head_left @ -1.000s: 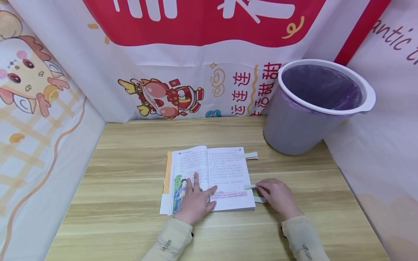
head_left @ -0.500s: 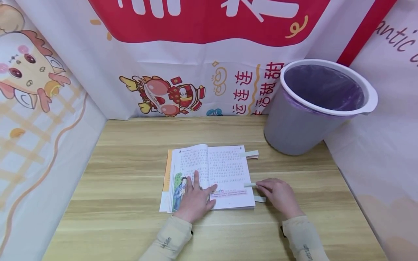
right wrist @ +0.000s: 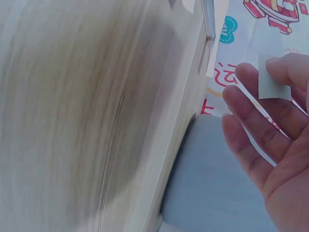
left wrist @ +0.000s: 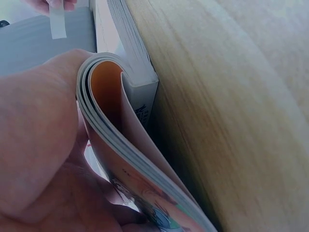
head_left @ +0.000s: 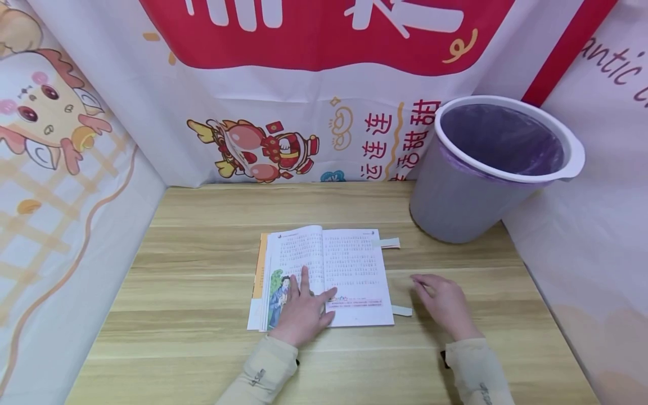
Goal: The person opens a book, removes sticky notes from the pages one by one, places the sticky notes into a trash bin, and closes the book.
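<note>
An open book (head_left: 354,270) lies on the wooden table, text on both pages and a drawn figure at the lower left. My left hand (head_left: 301,315) rests on the left page and the fold, fingers spread. In the left wrist view its pages (left wrist: 108,116) bend in a curl beside the palm. To the right of the book, my right hand (head_left: 442,301) pinches a pale green paper strip (right wrist: 273,87) between thumb and index finger, apart from the page edge. Two similar strips, an upper one (head_left: 390,243) and a lower one (head_left: 402,310), stick out from the right edge.
A grey trash bin (head_left: 455,191) with a purple liner stands at the table's back right. Printed cloth (head_left: 283,90) hangs behind the table (head_left: 202,360) and along both sides.
My right hand has drawn the middle strip out of the book and moved a little right with it. My left hand stays on the page.
</note>
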The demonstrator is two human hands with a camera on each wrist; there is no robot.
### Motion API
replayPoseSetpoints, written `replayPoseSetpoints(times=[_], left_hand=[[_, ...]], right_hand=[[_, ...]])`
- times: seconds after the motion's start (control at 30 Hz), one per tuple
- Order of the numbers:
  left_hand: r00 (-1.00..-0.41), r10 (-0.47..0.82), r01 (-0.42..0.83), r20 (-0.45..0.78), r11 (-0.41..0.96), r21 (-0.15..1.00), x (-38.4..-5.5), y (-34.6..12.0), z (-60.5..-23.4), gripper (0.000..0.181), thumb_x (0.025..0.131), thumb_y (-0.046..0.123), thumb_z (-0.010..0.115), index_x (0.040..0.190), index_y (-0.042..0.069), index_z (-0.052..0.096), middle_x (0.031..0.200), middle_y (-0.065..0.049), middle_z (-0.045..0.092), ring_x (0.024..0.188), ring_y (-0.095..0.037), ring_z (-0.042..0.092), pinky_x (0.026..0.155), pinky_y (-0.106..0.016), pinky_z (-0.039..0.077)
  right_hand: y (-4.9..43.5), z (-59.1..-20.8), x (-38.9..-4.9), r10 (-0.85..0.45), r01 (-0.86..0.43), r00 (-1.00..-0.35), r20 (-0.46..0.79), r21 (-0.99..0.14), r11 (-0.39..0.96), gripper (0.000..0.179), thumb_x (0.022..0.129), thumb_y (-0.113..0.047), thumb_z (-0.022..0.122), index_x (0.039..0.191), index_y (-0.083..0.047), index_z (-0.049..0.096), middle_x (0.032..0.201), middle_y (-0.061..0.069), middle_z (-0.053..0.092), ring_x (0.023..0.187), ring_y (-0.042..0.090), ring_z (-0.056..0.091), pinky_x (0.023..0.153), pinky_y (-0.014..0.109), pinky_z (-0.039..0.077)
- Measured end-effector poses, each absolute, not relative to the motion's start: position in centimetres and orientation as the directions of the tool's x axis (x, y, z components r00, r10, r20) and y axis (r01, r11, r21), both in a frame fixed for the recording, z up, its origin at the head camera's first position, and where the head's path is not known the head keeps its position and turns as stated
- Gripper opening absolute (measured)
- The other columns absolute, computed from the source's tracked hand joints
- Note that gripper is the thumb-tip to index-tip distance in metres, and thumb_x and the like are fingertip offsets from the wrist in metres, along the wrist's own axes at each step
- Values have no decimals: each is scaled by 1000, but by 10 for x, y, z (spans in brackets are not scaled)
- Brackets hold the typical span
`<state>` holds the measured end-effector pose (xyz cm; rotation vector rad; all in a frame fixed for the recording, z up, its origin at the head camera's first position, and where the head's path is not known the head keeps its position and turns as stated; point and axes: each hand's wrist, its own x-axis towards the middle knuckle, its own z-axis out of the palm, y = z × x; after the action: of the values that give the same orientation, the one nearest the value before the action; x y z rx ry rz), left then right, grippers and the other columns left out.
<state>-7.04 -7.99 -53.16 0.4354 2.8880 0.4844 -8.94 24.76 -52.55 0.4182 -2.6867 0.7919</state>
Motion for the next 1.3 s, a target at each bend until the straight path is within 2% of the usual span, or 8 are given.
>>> replayPoseSetpoints(times=[0.27, 0.63, 0.73, 0.83, 0.9, 0.97, 1.07, 1.3], left_hand=[[-941, 312, 250, -135, 904, 347, -70, -80, -531, 51, 94, 50, 62, 142, 35, 56, 158, -35, 1, 134, -67, 9, 107, -69, 25], [-940, 316, 254, -127, 899, 356, -69, -80, -530, 51, 93, 49, 63, 141, 34, 56, 157, -35, 1, 134, -68, 9, 106, -70, 27], [-941, 315, 254, -125, 899, 356, -69, -80, -531, 51, 93, 49, 63, 141, 34, 56, 157, -35, 1, 134, -68, 9, 105, -70, 27], [-941, 317, 258, -122, 900, 351, -70, -80, -533, 51, 93, 50, 62, 141, 34, 56, 157, -36, 2, 134, -68, 10, 106, -70, 27], [-941, 318, 260, -120, 900, 349, -70, -80, -533, 51, 93, 50, 62, 141, 34, 56, 157, -36, 2, 134, -68, 10, 106, -70, 27], [-941, 318, 261, -118, 901, 347, -70, -80, -533, 51, 93, 51, 62, 141, 34, 56, 157, -36, 2, 134, -68, 10, 105, -70, 27], [-941, 317, 261, -116, 900, 348, -70, -80, -533, 51, 93, 50, 62, 141, 34, 57, 157, -36, 2, 133, -68, 11, 105, -70, 28], [-941, 315, 255, -122, 900, 355, -70, -80, -532, 51, 93, 50, 63, 141, 34, 57, 157, -35, 1, 134, -68, 10, 105, -70, 27]], right_hand=[[257, -524, -86, -169, -402, -869, 465, -463, 790, 21, 81, 5, 75, 101, -3, 76, 96, 12, 75, 86, 30, 72, 73, 47, 58], [271, -499, -83, -124, -400, -836, 535, -438, 805, 19, 83, 3, 74, 101, -3, 76, 94, 14, 74, 85, 30, 72, 72, 44, 56], [274, -485, -83, -119, -420, -803, 584, -412, 809, 20, 81, 5, 74, 100, -2, 76, 94, 14, 75, 78, 29, 72, 68, 35, 57], [276, -468, -84, -113, -458, -761, 639, -405, 792, 23, 78, 8, 73, 100, -1, 76, 93, 14, 75, 76, 29, 71, 74, 15, 52], [276, -457, -84, -101, -479, -741, 664, -417, 773, 23, 78, 9, 73, 99, 0, 76, 92, 14, 75, 78, 25, 71, 81, 6, 45], [276, -447, -84, -86, -500, -720, 688, -429, 753, 24, 78, 10, 72, 99, -1, 77, 91, 13, 75, 80, 15, 69, 83, 3, 40], [278, -434, -85, -69, -521, -695, 716, -435, 734, 25, 79, 10, 72, 100, -2, 77, 92, 12, 75, 84, 1, 65, 82, 4, 43], [288, -402, -90, -45, -535, -658, 752, -425, 730, 26, 79, 12, 72, 102, 0, 77, 97, 16, 74, 97, -12, 58, 87, 6, 43]])
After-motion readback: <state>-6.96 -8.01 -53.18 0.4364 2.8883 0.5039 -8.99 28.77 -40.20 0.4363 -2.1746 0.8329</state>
